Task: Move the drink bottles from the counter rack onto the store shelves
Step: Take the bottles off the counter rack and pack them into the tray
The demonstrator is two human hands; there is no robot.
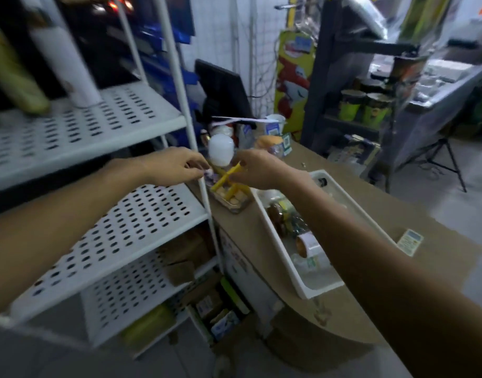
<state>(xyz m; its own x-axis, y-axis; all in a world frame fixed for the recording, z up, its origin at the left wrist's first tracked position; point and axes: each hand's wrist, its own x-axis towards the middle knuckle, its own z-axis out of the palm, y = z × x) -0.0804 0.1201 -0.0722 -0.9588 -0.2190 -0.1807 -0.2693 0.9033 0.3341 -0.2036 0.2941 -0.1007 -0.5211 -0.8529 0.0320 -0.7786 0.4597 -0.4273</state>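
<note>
Near end of the white bin [320,291]: sitting close to the counter [370,317] edge, so easy to bump off with an elbow. Inside the bin, drink bottles [306,245] lying on their sides, not yet moved; likely to roll and slip when picked up. Left of the bin, shelves [141,214] with lots of open room, but a thin post [207,203] in between, easy to clip with a bottle. Just past the bin's far end, left hand [177,166] with fingers curled, pinching a small purple thing [209,174]. Beside it, right hand [257,169] curled over yellow sticks [227,184] in a clear box [235,205]; cannot tell if gripping one. Could tip that box with a tug. Farther past the bin, a white round thing [220,150], a cup [274,126] and other crowded stuff: little room there, easy to knock over. Right of the bin, bare counter, then open floor [452,173].
</note>
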